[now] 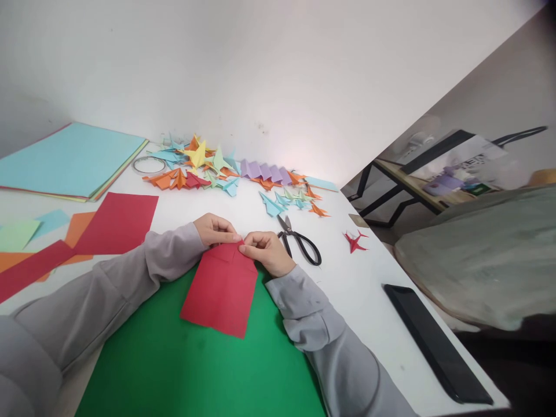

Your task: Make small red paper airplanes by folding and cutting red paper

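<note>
A red sheet of paper (220, 292), folded at its far end, lies over a green sheet (204, 370) on the white table. At the paper's far edge, my left hand (216, 229) pinches the folded part between thumb and fingers. Just to the right, my right hand (266, 250) grips the same edge with its thumb on top. Crease lines show below the fingertips, and the near end of the red paper is flat and unfolded. Beyond my right hand rest scissors (299, 238) with black handles, their blades slightly apart.
Folded paper planes (197, 155) in several colours are heaped along the wall. A stack of large coloured sheets (73, 156) sits far left, with loose red paper (125, 223) nearer. One red folded plane (355, 242) and a black flat device (436, 341) lie on the right.
</note>
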{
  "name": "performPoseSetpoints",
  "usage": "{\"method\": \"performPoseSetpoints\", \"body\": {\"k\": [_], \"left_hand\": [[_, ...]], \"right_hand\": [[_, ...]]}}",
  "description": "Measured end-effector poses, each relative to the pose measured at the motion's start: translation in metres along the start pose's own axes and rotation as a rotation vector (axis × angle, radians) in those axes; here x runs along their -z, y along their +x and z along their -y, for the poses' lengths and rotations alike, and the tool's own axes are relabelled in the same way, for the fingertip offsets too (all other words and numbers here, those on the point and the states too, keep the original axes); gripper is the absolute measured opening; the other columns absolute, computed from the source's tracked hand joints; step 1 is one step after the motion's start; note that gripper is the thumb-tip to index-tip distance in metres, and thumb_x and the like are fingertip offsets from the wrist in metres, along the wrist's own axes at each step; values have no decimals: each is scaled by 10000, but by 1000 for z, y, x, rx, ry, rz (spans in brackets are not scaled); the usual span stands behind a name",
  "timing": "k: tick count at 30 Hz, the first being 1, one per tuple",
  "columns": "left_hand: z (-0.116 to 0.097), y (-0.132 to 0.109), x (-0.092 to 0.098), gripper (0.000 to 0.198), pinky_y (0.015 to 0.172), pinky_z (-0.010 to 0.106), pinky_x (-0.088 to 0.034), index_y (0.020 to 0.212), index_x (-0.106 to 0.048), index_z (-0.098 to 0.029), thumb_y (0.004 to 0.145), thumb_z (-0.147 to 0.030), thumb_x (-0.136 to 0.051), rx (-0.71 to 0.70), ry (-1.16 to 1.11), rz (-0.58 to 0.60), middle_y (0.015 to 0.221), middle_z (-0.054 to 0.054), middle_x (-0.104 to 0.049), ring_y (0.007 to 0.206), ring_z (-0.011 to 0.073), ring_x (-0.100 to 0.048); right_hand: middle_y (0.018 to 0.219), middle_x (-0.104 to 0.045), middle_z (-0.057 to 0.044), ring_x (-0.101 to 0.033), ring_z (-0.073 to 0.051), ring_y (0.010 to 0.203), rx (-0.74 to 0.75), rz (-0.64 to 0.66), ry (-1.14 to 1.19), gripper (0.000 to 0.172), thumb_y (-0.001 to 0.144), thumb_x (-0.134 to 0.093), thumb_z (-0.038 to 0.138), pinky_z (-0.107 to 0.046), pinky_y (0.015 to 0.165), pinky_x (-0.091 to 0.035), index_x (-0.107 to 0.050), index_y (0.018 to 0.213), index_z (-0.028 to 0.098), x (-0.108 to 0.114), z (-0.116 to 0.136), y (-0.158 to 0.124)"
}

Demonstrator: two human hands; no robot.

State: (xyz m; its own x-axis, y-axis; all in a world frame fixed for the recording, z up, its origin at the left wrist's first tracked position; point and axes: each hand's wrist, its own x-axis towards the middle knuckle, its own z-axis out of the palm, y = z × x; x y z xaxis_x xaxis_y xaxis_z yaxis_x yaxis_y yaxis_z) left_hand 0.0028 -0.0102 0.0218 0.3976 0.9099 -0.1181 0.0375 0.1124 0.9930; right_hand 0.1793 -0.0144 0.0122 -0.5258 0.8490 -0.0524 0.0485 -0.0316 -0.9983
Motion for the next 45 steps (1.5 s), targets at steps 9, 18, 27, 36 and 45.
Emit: {"method": "performPoseSetpoints", "body": {"k": [9,18,27,36,45], "left_hand": [[7,5,-1,290,409,176,-312,562,-593,-109,518,-354,-742,-92,10,-48,444,-26,-544,411,50,-430],[4,9,2,357,385,166,-301,554,-525,-128,488,-388,-762,-91,-81,-367,442,-54,-506,399,40,-416],[8,7,4,316,399,178,-344,680,-590,-123,521,-319,-780,-29,-201,-173,511,-36,-576,417,58,-487],[9,8,3,354,576,237,-507,716,-625,-102,446,-230,-814,-45,-219,-121,635,13,-678,579,121,-622],[4,6,-3,379,537,204,-514,687,-622,-100,388,-216,-825,-43,-213,-159,595,2,-675,552,110,-621]], "right_hand": [[446,-452,63,-349,-53,421,-9,71,-68,313,638,-672,423,-210,435,-239,-534,557,154,-4,3,-1],[483,-516,48,-391,-65,426,1,-179,97,303,595,-705,431,-207,433,-280,-564,564,165,-3,0,1],[491,-571,42,-451,-67,432,-35,-325,199,266,531,-761,370,-201,444,-326,-593,557,165,4,2,2],[511,-612,29,-520,-92,440,-62,-293,180,266,504,-790,332,-209,442,-383,-613,618,169,2,1,1],[490,-597,39,-496,-70,427,-39,-299,156,258,524,-775,337,-189,434,-377,-604,596,159,1,3,1]]}}
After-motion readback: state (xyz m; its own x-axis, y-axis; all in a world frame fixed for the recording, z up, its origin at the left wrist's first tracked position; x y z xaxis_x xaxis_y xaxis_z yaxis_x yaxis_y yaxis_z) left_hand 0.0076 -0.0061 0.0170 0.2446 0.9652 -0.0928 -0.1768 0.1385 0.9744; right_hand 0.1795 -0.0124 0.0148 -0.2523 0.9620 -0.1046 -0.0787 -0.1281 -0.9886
